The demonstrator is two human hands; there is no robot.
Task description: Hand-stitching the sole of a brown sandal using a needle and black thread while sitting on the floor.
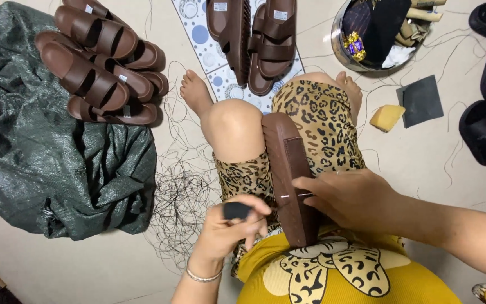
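Gripped brown sandal (pixel 288 169) edge-up on lap with right hand (pixel 350 197); pinched small black tool (pixel 236 210) in left hand (pixel 229 228); loose threads (pixel 178 208) on floor (pixel 85 264).

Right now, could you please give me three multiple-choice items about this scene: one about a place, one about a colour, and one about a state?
1. Where does the brown sandal being worked on lie?
A. in the metal bowl
B. between the person's knees, on the lap
C. on the green sack

2. What colour is the sponge on the floor?
A. yellow
B. blue
C. red

3. What is the left hand doing?
A. lying flat on the floor
B. hanging empty
C. gripping a small dark tool

Answers:
1 B, the sandal stands on edge along the lap, with the right hand pressed on its side.
2 A, the sponge beside the dark square sheet is yellow.
3 C, the fingers are curled round the dark tool next to the sandal.
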